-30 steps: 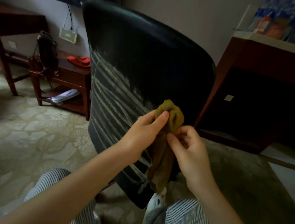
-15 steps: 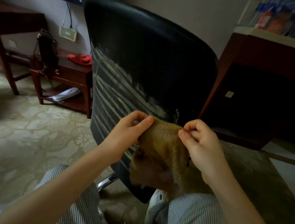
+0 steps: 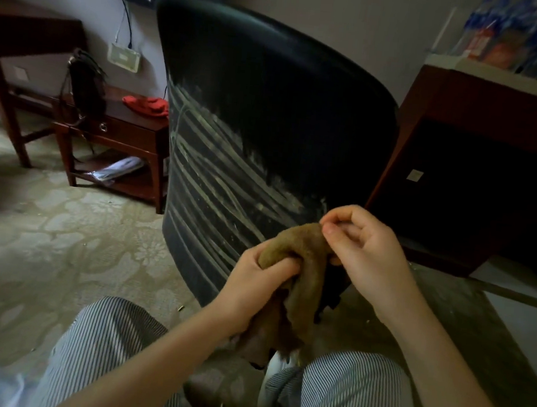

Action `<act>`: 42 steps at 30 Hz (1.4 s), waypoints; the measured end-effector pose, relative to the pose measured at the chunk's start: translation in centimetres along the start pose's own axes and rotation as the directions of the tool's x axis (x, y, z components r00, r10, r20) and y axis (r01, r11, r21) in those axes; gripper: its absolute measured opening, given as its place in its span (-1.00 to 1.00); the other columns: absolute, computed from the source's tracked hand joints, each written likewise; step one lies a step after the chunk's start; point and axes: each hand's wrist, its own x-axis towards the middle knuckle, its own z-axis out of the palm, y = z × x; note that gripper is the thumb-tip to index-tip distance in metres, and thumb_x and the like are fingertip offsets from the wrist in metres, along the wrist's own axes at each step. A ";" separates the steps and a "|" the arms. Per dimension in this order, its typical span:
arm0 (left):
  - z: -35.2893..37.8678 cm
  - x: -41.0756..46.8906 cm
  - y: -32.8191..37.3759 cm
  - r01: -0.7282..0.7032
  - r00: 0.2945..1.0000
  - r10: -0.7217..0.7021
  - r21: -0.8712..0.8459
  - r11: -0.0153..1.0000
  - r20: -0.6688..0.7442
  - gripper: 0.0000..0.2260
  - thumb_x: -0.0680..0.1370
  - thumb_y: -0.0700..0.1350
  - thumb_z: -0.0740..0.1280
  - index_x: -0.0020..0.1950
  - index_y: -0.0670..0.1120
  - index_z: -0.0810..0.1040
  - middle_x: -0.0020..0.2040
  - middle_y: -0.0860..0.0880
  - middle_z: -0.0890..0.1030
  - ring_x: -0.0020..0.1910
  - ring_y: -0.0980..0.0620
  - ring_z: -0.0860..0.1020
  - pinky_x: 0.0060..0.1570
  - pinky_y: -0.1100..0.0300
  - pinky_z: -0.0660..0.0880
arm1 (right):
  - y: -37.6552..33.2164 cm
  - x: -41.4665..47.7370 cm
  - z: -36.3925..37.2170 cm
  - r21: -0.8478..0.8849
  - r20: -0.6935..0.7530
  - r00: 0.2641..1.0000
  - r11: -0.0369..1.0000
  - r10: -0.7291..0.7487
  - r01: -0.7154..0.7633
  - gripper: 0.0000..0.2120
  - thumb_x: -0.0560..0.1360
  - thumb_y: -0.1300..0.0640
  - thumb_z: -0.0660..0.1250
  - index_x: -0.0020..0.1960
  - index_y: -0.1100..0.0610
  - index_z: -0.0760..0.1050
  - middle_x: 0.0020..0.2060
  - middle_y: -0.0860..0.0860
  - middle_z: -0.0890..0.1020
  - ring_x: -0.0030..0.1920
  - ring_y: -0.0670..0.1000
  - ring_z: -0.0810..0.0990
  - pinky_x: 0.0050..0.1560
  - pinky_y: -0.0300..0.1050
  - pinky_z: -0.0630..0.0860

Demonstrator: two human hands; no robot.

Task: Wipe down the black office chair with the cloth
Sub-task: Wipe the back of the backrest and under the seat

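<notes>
The back of the black office chair [image 3: 268,112] faces me, its upper part dark and its lower half streaked with pale dusty lines. In front of its lower right corner hangs a brown-olive cloth [image 3: 303,271], bunched into a roll. My left hand [image 3: 253,286] grips the cloth's near end with curled fingers. My right hand [image 3: 363,250] pinches the cloth's upper end between thumb and fingertips. The cloth's loose end dangles down between my knees.
A dark wooden side table [image 3: 121,132] with a red item [image 3: 146,105] and a black bag [image 3: 86,86] stands left of the chair. A dark wooden cabinet [image 3: 479,157] stands to the right. My striped trouser knees fill the bottom; patterned carpet [image 3: 47,232] lies to the left.
The cloth was spread wide between both hands half a second ago; now it is bunched into a roll, my left hand lower and gripping it, my right hand still pinching the top.
</notes>
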 end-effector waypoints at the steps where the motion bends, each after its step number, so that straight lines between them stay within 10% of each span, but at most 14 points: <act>1: 0.4 0.2 0.0 -0.005 0.996 0.005 -0.002 1.000 -0.094 -0.87 0.51 -0.29 0.29 -0.04 -0.11 0.58 -0.24 -0.05 0.66 -0.20 0.02 0.63 -0.24 0.26 0.55 | 0.3 0.0 -0.2 0.005 -0.039 0.999 1.000 -0.006 0.006 -0.87 0.55 0.18 0.25 -0.07 -0.05 0.46 -0.22 -0.07 0.62 -0.21 -0.22 0.60 -0.22 -0.41 0.50; 8: 1.4 2.9 2.5 -0.217 0.809 0.148 -0.054 0.975 -0.569 -0.85 0.52 -0.19 0.30 -0.01 0.04 0.41 -0.08 -0.01 0.54 -0.12 0.13 0.56 -0.16 0.26 0.50 | 2.1 0.9 -2.4 0.015 -0.358 0.930 0.995 -0.085 0.097 -0.81 0.56 0.23 0.24 0.08 -0.02 0.36 -0.05 -0.16 0.48 -0.14 -0.37 0.50 -0.17 -0.51 0.43; 16: 4.6 5.4 4.1 -0.464 0.613 0.490 0.219 0.858 -0.620 -0.62 0.48 -0.29 0.31 0.20 0.00 0.29 0.19 -0.08 0.26 0.08 0.27 0.36 0.02 0.53 0.36 | 2.1 3.0 -1.6 0.195 -0.143 0.990 0.980 -0.018 0.046 -0.80 0.62 0.15 0.11 0.12 -0.05 0.46 -0.03 -0.20 0.58 0.02 -0.24 0.56 -0.01 -0.38 0.49; 22: 8.4 5.3 2.0 -0.370 0.656 0.625 0.541 0.755 -0.423 -0.47 0.48 0.21 0.18 0.38 0.05 0.18 0.32 -0.02 0.20 0.32 0.06 0.15 0.33 0.22 0.08 | 1.9 2.6 -1.4 0.228 -0.058 0.995 0.970 -0.075 0.086 -0.91 0.57 0.04 0.17 0.00 -0.04 0.44 -0.22 -0.22 0.62 -0.14 -0.20 0.61 -0.20 -0.34 0.50; 34: 2.4 8.6 -0.3 -0.408 0.436 0.734 0.613 0.677 -0.521 -0.60 0.60 0.10 0.02 0.43 0.08 0.25 0.22 -0.17 0.39 0.22 -0.12 0.37 0.25 -0.06 0.33 | 1.0 4.8 1.4 0.201 0.104 0.976 0.965 -0.190 0.166 -0.78 0.59 0.19 0.19 0.16 -0.07 0.41 0.03 -0.20 0.58 0.08 -0.25 0.55 0.05 -0.34 0.49; 42: -1.6 7.4 -4.0 -0.251 0.538 0.537 0.486 0.837 -0.649 -0.49 0.54 0.17 -0.06 0.45 0.03 0.26 0.20 -0.07 0.38 0.20 -0.02 0.35 0.26 0.00 0.32 | -0.5 6.6 6.0 0.095 -0.034 0.975 0.970 -0.221 0.224 -0.84 0.54 0.23 0.27 0.05 0.01 0.43 -0.06 -0.21 0.55 -0.02 -0.28 0.55 -0.04 -0.45 0.46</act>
